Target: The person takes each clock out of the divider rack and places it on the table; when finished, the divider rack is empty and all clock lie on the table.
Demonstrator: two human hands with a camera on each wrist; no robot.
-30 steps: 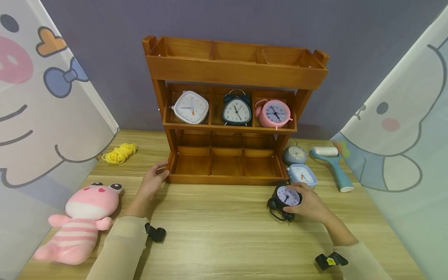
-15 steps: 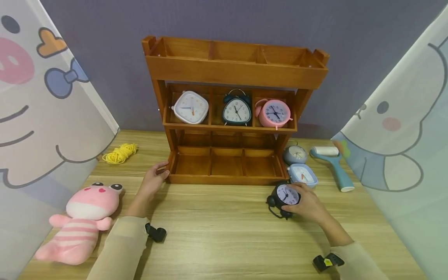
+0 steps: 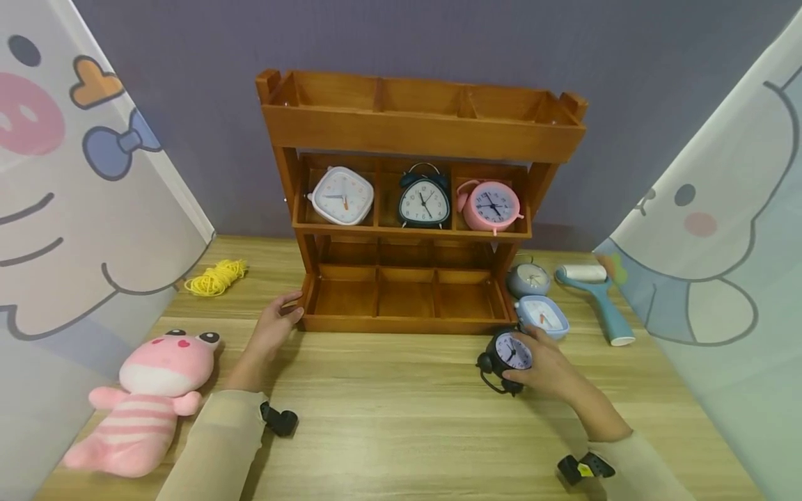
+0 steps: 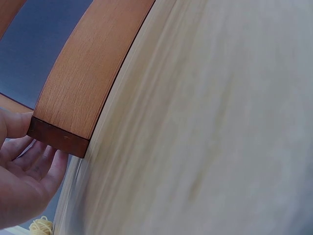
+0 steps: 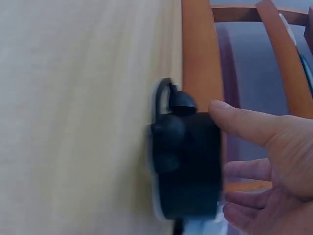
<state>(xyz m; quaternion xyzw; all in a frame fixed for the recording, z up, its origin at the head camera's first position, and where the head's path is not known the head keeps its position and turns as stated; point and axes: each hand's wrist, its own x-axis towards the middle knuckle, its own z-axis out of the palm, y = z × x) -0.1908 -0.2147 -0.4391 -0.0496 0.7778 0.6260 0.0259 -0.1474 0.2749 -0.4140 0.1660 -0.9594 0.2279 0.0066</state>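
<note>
One 3-tier, fine-grained brown wooden shelf [image 3: 407,323] w/ boxy compartments; L hand [image 3: 276,321], fingers relaxed, touches its left end. R hand [image 3: 546,365] pinches round black twin-bell clock [image 3: 512,351] btwn thumb & fingers, nr shelf's front right corner.

head: above, facing forward-down | both wrists: close, tilted | all share: shelf [image 3: 376,229]

Left arm [image 3: 213,445] runs up from the lower left, sleeved, wrist [image 3: 247,372] bare, and the left grip [image 3: 276,323] looks pretty loose, fingers [image 4: 55,171] softly bent. Right arm [image 3: 635,466] slants in from the lower right, right grip [image 3: 544,362] pinching, thumb [image 5: 249,122] well apart from the other fingers [image 5: 249,198].
</note>
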